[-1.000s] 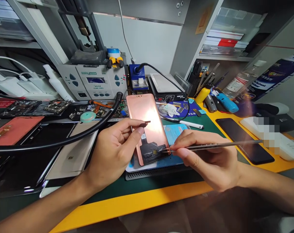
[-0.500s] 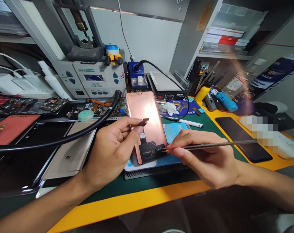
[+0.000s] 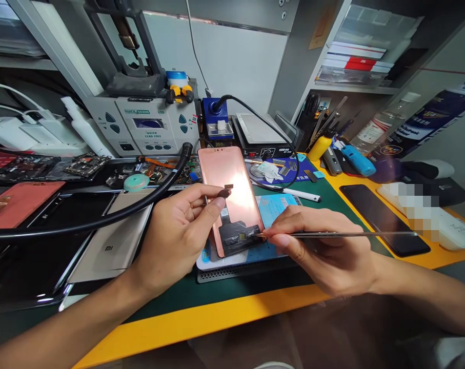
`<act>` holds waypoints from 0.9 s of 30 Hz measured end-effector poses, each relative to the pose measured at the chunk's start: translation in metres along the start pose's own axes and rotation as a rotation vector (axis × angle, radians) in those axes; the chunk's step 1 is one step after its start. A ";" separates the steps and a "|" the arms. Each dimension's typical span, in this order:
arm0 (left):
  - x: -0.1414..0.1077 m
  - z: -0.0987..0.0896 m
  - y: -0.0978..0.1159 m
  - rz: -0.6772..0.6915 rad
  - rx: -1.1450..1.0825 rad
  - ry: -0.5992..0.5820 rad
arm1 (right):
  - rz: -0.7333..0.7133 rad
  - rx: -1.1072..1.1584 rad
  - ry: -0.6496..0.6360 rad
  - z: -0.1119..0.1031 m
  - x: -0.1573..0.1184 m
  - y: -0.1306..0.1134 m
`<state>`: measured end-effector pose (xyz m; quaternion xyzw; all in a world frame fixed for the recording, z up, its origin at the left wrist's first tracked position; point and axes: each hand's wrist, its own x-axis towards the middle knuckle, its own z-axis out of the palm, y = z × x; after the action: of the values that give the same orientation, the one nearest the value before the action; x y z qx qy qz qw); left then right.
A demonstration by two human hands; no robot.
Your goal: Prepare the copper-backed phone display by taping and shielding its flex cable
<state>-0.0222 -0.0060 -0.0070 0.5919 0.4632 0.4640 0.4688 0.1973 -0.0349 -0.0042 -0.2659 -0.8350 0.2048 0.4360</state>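
1. Left hand (image 3: pixel 174 241) pinches a small dark flex piece (image 3: pixel 224 193) between thumb and forefinger.
2. Right hand (image 3: pixel 320 251) grasps long tweezers (image 3: pixel 351 234), tips at the black-taped section (image 3: pixel 236 238).
3. Copper-backed phone display panel (image 3: pixel 232 195) lies on a blue repair mat (image 3: pixel 274 253), centre.
4. Black hot-air hose (image 3: pixel 89 226) crosses at 9 o'clock; soldering station (image 3: pixel 215 118) stands at 12 o'clock.

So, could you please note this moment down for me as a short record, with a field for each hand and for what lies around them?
Left hand: pinches a small dark part between thumb and forefinger, above the panel.
Right hand: holds long steel tweezers, tips at the black flex area.
Workpiece: copper-coloured phone display panel, lying on a blue-and-white mat.
Rest: hot-air rework station, black hose, gold Mi phone back.
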 end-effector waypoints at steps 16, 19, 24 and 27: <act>0.002 0.001 -0.001 0.017 0.030 -0.001 | 0.017 0.025 -0.038 0.000 -0.004 0.003; 0.002 0.000 -0.001 0.015 0.029 0.004 | 0.020 0.022 -0.038 0.000 -0.004 0.003; 0.001 0.000 0.000 0.011 0.033 0.003 | 0.014 0.005 -0.039 0.000 -0.003 0.001; 0.001 0.001 0.000 0.014 0.030 0.010 | 0.029 -0.004 -0.050 0.000 -0.002 0.001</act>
<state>-0.0215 -0.0055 -0.0071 0.5997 0.4684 0.4631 0.4544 0.1984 -0.0352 -0.0057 -0.2736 -0.8423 0.2158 0.4113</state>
